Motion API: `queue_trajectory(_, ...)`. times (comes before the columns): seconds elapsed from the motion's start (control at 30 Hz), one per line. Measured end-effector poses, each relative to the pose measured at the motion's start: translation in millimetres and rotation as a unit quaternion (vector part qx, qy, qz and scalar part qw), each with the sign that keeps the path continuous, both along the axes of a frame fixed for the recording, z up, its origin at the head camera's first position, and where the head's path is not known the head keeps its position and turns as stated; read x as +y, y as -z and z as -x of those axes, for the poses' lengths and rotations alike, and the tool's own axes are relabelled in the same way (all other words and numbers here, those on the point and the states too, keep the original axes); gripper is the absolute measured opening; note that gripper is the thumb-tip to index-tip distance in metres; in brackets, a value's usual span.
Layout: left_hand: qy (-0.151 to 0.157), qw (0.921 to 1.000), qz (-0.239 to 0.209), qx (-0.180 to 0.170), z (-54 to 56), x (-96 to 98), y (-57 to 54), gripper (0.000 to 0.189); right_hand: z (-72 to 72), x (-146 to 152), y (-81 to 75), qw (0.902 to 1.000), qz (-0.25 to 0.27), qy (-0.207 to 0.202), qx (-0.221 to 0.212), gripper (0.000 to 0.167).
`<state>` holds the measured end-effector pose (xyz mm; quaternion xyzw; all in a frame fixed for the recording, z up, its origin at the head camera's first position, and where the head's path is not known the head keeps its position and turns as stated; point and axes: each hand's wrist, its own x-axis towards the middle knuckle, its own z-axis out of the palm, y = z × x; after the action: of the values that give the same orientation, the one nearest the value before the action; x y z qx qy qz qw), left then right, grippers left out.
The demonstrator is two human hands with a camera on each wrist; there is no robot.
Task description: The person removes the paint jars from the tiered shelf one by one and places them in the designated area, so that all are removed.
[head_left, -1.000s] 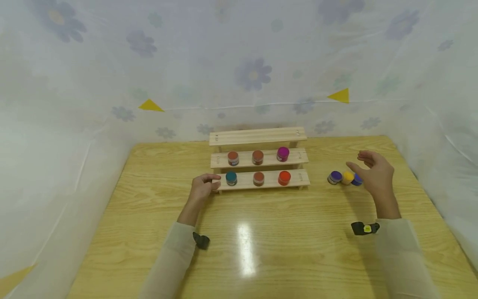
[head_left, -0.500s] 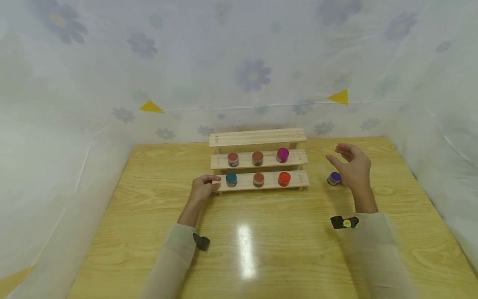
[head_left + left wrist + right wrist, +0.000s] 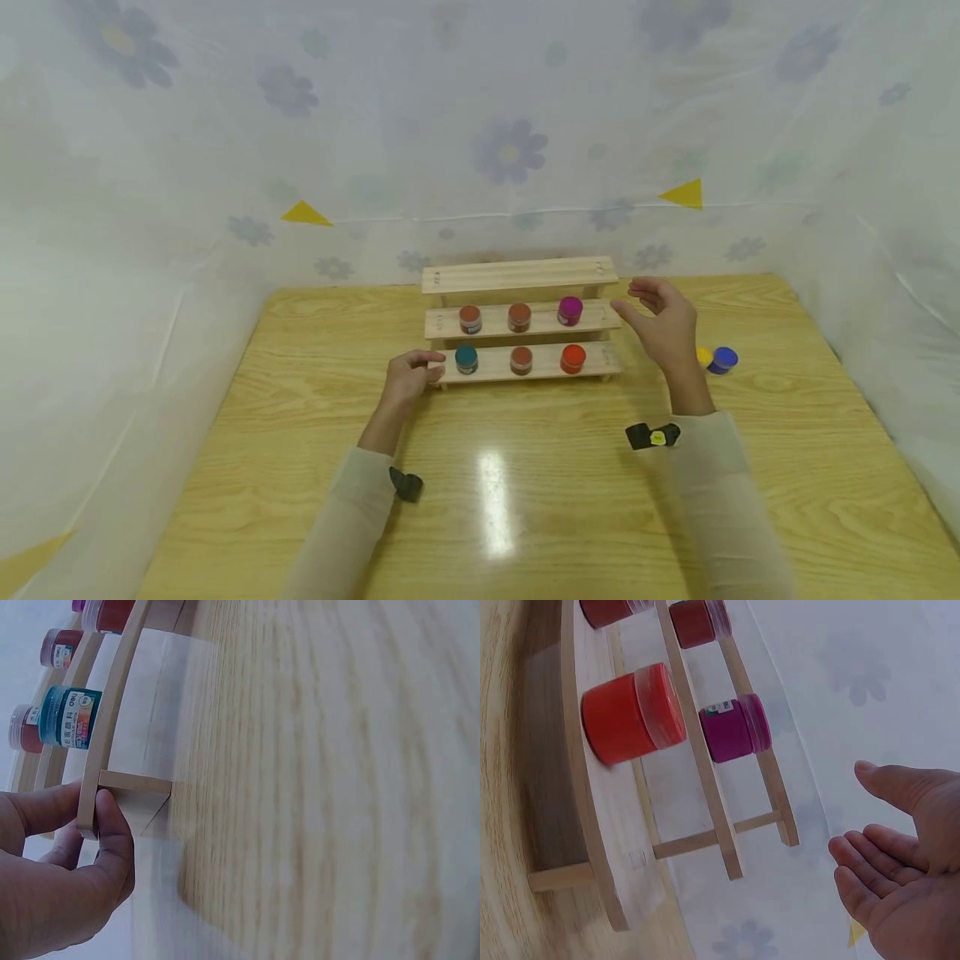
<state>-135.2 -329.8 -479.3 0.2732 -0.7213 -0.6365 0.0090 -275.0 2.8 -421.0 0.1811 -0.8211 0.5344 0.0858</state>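
A three-tier wooden rack (image 3: pixel 520 275) stands at the back of the table. My left hand (image 3: pixel 406 377) pinches the left end of its lowest shelf between thumb and fingers, clearly seen in the left wrist view. That shelf bears a teal paint jar (image 3: pixel 466 359), a brown jar (image 3: pixel 521 360) and a red jar (image 3: pixel 634 716). Two brown jars and a magenta jar (image 3: pixel 735 729) sit on the middle shelf. Beside the rack's right end my right hand (image 3: pixel 666 327) hovers with thumb and fingers apart, holding nothing. A dark purple jar seen earlier is hidden behind it.
Right of my right wrist, a yellow jar (image 3: pixel 703 357), partly covered, and a blue jar (image 3: pixel 723 360) stand on the table (image 3: pixel 585 467). A flowered white curtain (image 3: pixel 510 100) hangs behind the rack and along both sides.
My right hand has moved left, from above the loose jars to the rack's right end. The yellow and blue jars have come back into sight. My left hand has kept its place.
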Motion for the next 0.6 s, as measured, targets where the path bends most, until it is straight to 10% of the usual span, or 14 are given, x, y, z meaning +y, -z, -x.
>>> queue_trajectory(0.6,0.000,0.9999,0.007,0.010,-1.9,0.9,-1.0,0.021,-3.6,-38,13.5,0.9952,0.013,-0.063,-0.074,0.048)
